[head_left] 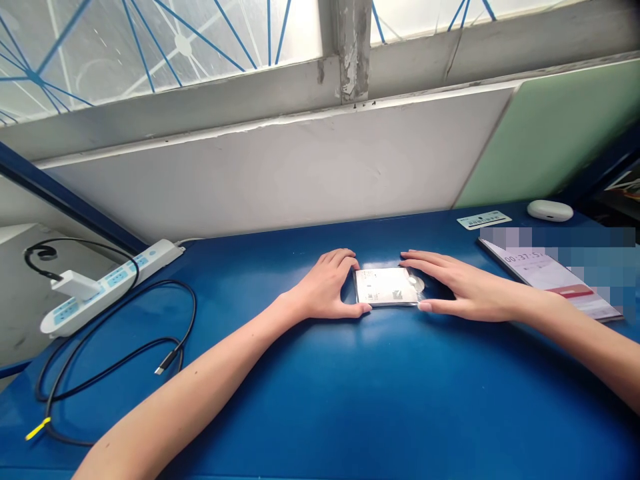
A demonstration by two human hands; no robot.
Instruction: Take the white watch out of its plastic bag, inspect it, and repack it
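A small flat white package (pixel 384 287) in clear plastic wrap lies on the blue table (pixel 320 400). Printing and a dark square code show on its upper face, and the loose clear end of the wrap points right. My left hand (pixel 327 283) curves around the package's left end, thumb at the near corner and fingers at the far corner. On the other side is my right hand (pixel 465 283), its thumb tip at the near right corner. The fingers of that hand are stretched out, apart from the thumb, beyond the far right edge.
At left, a white power strip (pixel 117 283) holds a white charger (pixel 75 285) with a long black cable (pixel 193 313) looped on the table. To the right lie a phone-like slab showing a timer (pixel 545 273), a printed card (pixel 484 220) and a white earbud case (pixel 550 211).
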